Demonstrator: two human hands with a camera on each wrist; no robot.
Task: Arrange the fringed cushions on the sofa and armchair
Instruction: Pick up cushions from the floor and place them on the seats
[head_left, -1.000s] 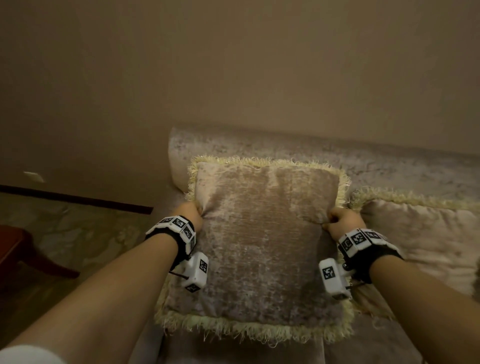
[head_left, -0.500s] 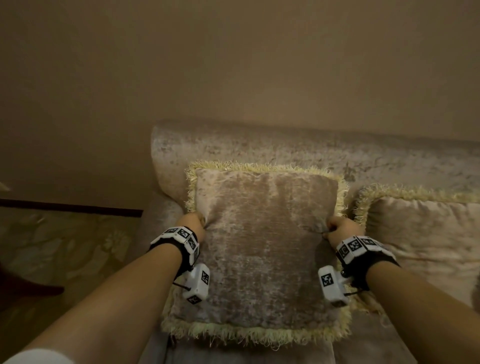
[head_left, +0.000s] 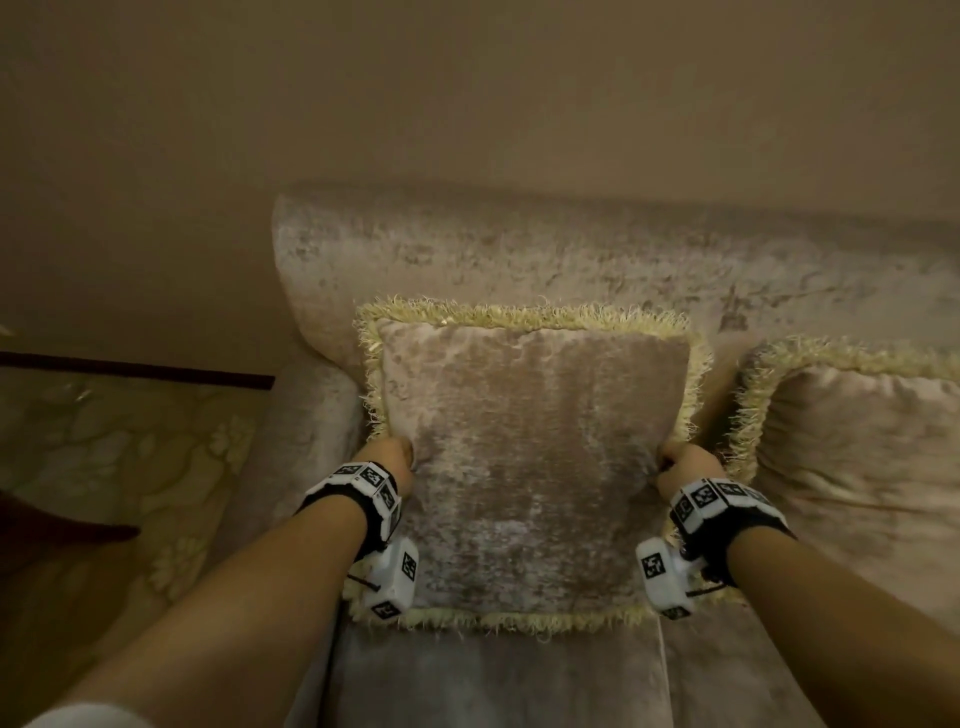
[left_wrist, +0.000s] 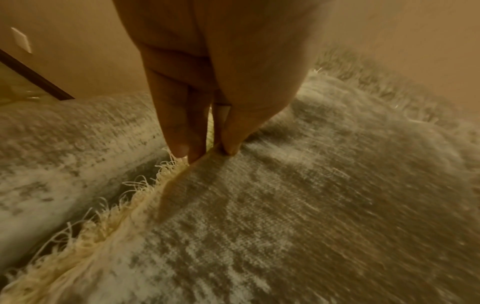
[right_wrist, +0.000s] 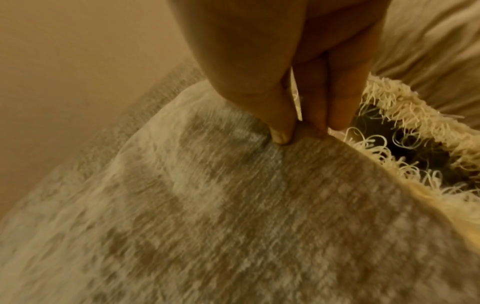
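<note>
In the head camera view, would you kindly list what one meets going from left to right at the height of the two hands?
Patterned floor → sofa armrest → left hand → held fringed cushion → right hand → second fringed cushion.

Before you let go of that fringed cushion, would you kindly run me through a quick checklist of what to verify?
1. Left hand holds the left edge of the held cushion: ok, thumb and fingers pinch it at the fringe.
2. Right hand holds the right edge: ok, it pinches the fabric.
3. Cushion top leans against the sofa backrest: cannot tell, contact is hidden.
4. Bottom fringe rests on the seat: cannot tell.
5. Gap to the neighbouring cushion: ok, dark gap shows in the right wrist view.
6. Cushion sits square: ok, top edge looks roughly level.
</note>
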